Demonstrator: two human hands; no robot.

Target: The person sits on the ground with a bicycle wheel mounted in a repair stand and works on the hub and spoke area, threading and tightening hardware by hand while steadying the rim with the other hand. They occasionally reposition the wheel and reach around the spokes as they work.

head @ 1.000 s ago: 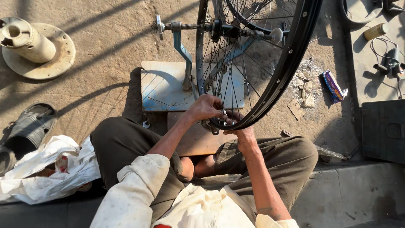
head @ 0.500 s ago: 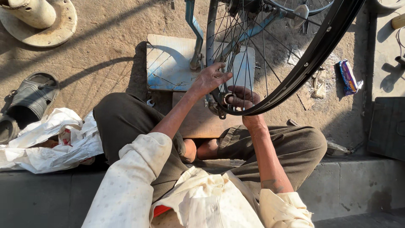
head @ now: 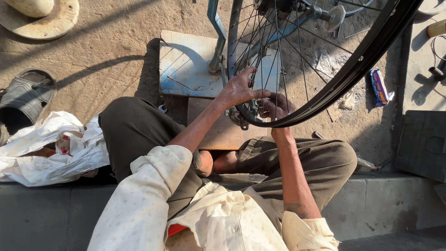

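A black spoked bicycle wheel stands upright in a blue truing stand bolted to a pale metal base plate. My left hand reaches over the lower rim with its fingers pinched among the spokes. My right hand grips the lower rim from inside, beside the left hand. A small metal tool shows just under the rim at my left hand; which hand holds it cannot be told. My knees are spread either side of a wooden board.
A dark sandal and crumpled white plastic sacks lie at my left. A round disc with a post sits top left. A small wrapper and a dark panel lie right. I sit on a concrete kerb.
The view has shifted up and closer, so the wheel fills more of the frame. Both hands stay at the lower rim; the left hand's fingers have moved slightly among the spokes.
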